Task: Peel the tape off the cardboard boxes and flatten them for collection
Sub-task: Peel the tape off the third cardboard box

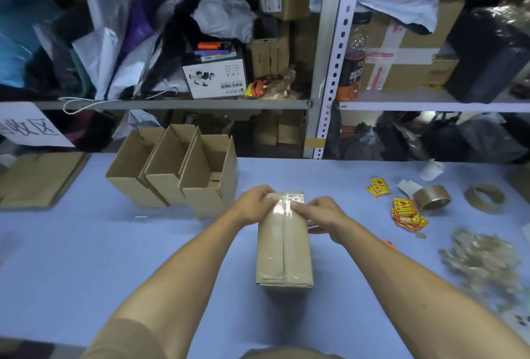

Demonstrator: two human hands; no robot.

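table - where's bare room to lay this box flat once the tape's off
Widest bare patch: the table left of the taped box, in front of the three open boxes and the flattened cardboard. A narrower strip lies behind the right hand. Far right is crowded: stickers, tape rolls, peeled-tape pile.

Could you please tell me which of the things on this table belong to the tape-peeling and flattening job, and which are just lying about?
Part of the job:
taped box, with clear tape under the left hand and right hand
three open boxes
flattened cardboard
pile of peeled tape

Lying about:
tape roll
red and yellow stickers
empty tape core
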